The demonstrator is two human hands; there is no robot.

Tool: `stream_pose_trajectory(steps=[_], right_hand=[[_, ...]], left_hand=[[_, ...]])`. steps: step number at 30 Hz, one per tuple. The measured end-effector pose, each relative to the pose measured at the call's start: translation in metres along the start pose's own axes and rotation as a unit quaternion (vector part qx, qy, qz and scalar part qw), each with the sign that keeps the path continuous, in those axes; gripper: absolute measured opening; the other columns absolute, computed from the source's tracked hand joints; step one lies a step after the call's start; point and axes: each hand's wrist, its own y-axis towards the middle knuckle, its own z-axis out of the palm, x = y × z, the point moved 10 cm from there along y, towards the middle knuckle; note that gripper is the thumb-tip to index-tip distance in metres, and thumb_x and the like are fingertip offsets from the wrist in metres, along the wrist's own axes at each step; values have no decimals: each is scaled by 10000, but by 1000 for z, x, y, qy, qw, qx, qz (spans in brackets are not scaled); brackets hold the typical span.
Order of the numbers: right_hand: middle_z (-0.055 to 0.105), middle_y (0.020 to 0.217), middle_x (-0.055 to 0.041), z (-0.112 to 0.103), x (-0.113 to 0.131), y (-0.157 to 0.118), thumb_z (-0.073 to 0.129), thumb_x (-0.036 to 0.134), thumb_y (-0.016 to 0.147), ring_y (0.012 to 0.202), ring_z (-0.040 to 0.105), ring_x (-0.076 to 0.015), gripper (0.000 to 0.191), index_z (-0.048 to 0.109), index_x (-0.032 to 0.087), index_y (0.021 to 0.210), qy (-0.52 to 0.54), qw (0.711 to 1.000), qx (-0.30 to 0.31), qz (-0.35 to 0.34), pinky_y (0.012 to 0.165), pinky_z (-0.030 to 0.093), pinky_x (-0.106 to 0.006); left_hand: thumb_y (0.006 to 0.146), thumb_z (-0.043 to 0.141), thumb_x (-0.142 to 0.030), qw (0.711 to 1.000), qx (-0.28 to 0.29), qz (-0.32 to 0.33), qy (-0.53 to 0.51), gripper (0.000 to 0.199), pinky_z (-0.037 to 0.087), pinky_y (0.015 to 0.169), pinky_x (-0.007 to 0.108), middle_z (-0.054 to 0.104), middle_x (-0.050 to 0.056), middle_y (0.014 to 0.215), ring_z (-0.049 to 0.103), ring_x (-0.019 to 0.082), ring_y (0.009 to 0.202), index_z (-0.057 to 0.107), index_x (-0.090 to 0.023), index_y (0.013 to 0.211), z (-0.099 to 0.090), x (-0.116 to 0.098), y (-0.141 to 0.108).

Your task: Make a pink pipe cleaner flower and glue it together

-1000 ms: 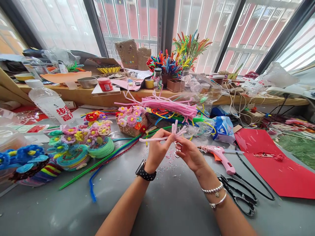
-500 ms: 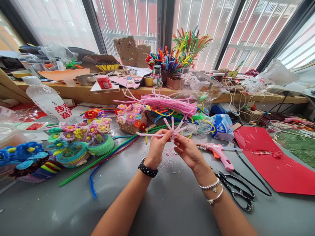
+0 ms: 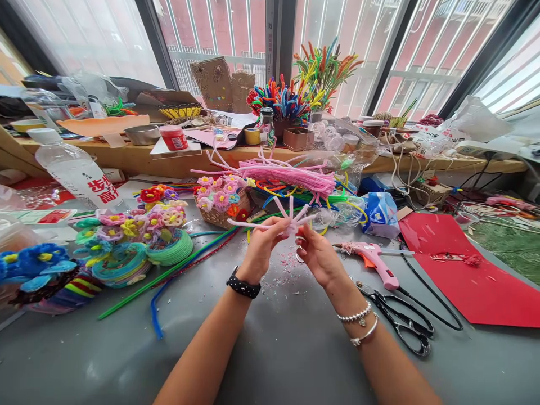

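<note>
Both my hands hold a spray of pale pink pipe cleaners (image 3: 291, 209) above the grey table. Several short ends fan upward, and one longer end points left past my left hand (image 3: 266, 243). The fingers of that hand pinch the bunch from the left. My right hand (image 3: 317, 250) grips it from the right with thumb and fingertips; a ring shows on one finger. Just behind lies a thick bundle of pink pipe cleaners (image 3: 291, 177). To the right of my right hand is a pink hot glue gun (image 3: 373, 260), with black-handled scissors (image 3: 400, 320) nearer me.
Left on the table (image 3: 105, 360) stand coiled pipe-cleaner pots with flowers (image 3: 169, 247) and a plastic bottle (image 3: 76, 169). A woven basket of flowers (image 3: 221, 202) is behind my hands. Red card (image 3: 468, 270) lies at right. Green and blue pipe cleaners (image 3: 177, 275) stretch across the left side.
My hands have shifted slightly left with the pink pipe cleaners, and the right hand's fingers have drawn a little apart from the left. The whole view has moved slightly.
</note>
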Motion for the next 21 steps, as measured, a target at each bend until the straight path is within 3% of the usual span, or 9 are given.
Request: stream_pose_trajectory(steps=[6,10,14,21], right_hand=[[578,756,22,3,31,-2,679,312,593,552,434,-51,279,637,218,852,-62,993,40,-88,437,306,-181],[571,680,1,3,36,-4,595,454,651,504,430,-54,326,642,178,817,-95,990,48,-88,408,279,-187],[521,544,42,-1,35,-5,658,385,612,383,323,-17,239,614,167,700,-173,979,8,-111,365,185,-182],[458,515,70,-11,25,-2,675,333,594,402,303,-18,200,582,171,664,-118,984,-56,-120,377,191,-171]], left_hand=[[617,646,-287,997,29,-51,41,153,461,653,239,622,18,679,575,105,644,609,-146,661,-4,0,1],[608,663,-286,996,29,-61,63,176,467,589,222,623,25,640,584,106,603,596,-134,662,-6,0,1],[598,679,-268,994,37,-48,92,193,463,594,214,616,17,640,573,89,589,586,-123,686,-1,-2,1],[564,706,-248,997,30,-48,44,264,456,676,234,617,6,698,581,89,658,554,-127,743,7,11,0]])
